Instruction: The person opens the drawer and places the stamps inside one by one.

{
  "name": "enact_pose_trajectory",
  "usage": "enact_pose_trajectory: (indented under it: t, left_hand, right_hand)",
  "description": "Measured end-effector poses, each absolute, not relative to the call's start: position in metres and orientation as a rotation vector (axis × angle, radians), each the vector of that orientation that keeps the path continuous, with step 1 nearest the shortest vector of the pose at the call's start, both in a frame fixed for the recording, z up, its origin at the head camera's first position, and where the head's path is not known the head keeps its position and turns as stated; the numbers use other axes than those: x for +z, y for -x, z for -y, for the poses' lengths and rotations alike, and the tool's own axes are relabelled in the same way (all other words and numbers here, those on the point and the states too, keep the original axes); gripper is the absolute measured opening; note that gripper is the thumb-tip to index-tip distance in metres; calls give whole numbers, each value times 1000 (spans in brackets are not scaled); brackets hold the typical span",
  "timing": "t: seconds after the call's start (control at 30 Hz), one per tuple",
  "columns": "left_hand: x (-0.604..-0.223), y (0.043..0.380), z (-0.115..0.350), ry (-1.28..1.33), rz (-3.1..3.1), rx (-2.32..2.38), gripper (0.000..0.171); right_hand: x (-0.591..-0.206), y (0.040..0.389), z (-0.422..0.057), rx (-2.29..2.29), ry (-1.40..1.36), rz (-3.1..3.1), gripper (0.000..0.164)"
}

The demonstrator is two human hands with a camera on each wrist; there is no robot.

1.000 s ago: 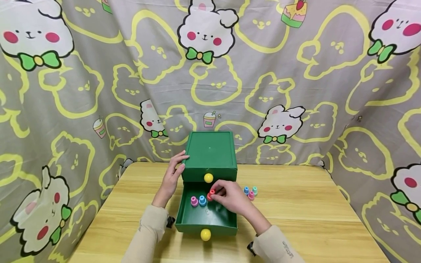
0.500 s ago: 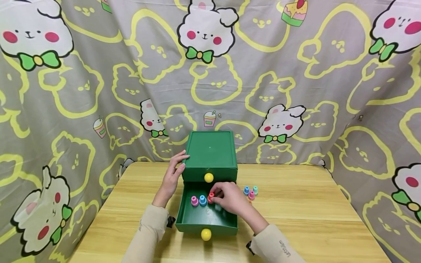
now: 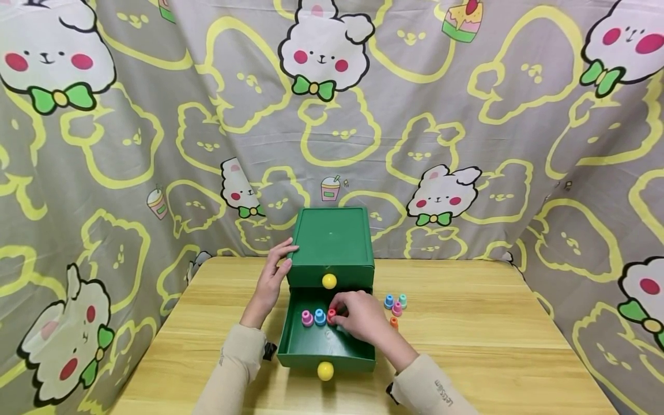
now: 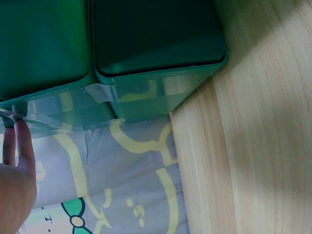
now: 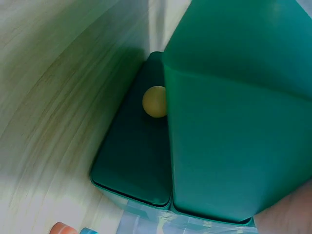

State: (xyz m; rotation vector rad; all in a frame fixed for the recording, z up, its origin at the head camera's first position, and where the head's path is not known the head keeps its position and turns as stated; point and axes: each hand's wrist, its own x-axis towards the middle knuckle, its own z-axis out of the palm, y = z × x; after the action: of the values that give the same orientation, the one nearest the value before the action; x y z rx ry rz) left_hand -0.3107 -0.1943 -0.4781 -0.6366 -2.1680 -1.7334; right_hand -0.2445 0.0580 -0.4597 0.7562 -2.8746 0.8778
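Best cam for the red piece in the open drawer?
Head: the red piece shows from above, partly behind the right hand. Left wrist shows none of it; right wrist neither, apparently blocked by the drawer wall.

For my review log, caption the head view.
Right hand pinches a red peg in the open drawer; left hand rests against the green cabinet.
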Motion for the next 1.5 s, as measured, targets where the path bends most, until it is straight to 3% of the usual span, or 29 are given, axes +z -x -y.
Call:
enact_pose_trajectory:
  t: [0.53, 0.83, 1.17, 1.5]
  left_hand:
    - [-450, 287, 186, 678, 2160, -1751, 35]
    - [-452, 289, 187, 678, 2156, -1757, 35]
    - [-450, 288, 188, 674, 2160, -1748, 35]
    - [-462, 299, 191, 676, 2153, -1746, 35]
  right_hand:
    - [-463, 243, -59, 815, -805, 2835, 9]
    - [-456, 240, -68, 1077, -839, 2829, 14]
    - [-444, 238, -106, 1363, -888, 2698, 18]
    - [-457, 247, -154, 1522, -610, 2612, 20]
